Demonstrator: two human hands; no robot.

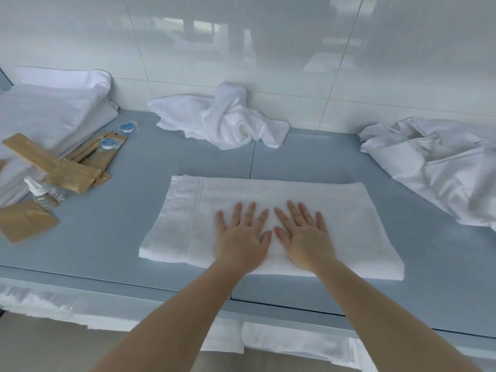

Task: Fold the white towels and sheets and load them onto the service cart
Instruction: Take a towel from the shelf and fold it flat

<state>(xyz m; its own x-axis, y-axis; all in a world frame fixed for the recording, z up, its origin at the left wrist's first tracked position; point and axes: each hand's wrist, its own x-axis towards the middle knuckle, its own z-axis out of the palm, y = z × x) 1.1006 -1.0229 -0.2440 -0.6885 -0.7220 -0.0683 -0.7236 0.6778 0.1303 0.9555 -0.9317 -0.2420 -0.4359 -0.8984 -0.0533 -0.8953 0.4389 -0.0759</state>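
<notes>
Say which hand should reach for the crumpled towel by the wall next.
Probably the left hand. Both hands press flat on the folded towel, and the crumpled towel lies ahead, slightly to the left; the right hand would reach across.

The crumpled sheet (pixel 440 167) at three o'clock runs off the right edge. At nine o'clock, the pillows (pixel 45 114) are cut by the left edge. The spray bottle (pixel 40 193) is blurred, its label unreadable.

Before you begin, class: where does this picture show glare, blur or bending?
Head view: the glossy wall carries hazy reflections; the crumpled sheet at the right edge smears; the table edge bows; both hands on the folded towel look soft.
</notes>
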